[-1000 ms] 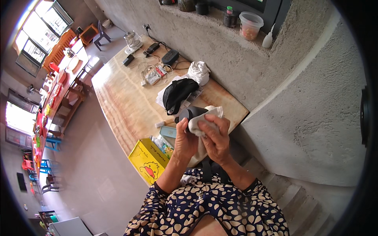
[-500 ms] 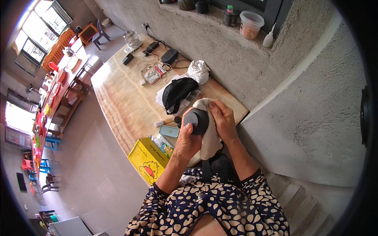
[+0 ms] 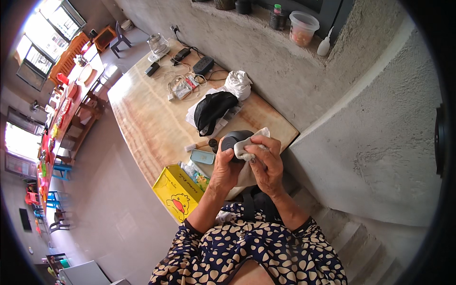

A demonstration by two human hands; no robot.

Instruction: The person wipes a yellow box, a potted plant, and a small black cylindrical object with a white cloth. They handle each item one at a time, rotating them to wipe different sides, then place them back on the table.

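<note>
My left hand [image 3: 225, 170] grips a dark grey rounded object [image 3: 232, 140] with a flat circular end, its thumb lying on that end; its exact kind I cannot make out. A cream cloth [image 3: 243, 151] is bunched in the fingers of my right hand [image 3: 267, 164] and pressed against the object's right side. Part of the cloth hangs down between my wrists. Both hands are above the near end of the marble-patterned table [image 3: 142, 114]. Just left of them lie a light blue tray-like box [image 3: 203, 156] and a small brush-like item [image 3: 191, 147].
A yellow box [image 3: 176, 194] with a duck picture stands at the table's near-left edge. Farther back are a black pouch [image 3: 214, 110], a bundled white cloth [image 3: 238, 84], tangled cables [image 3: 176, 86], a power strip [image 3: 204, 65] and a glass kettle [image 3: 157, 46]. A concrete wall [image 3: 361, 142] borders the right.
My right hand has moved down and inward with the cloth, which is now bunched near the object's circular end. The object has tilted slightly in my left hand.
</note>
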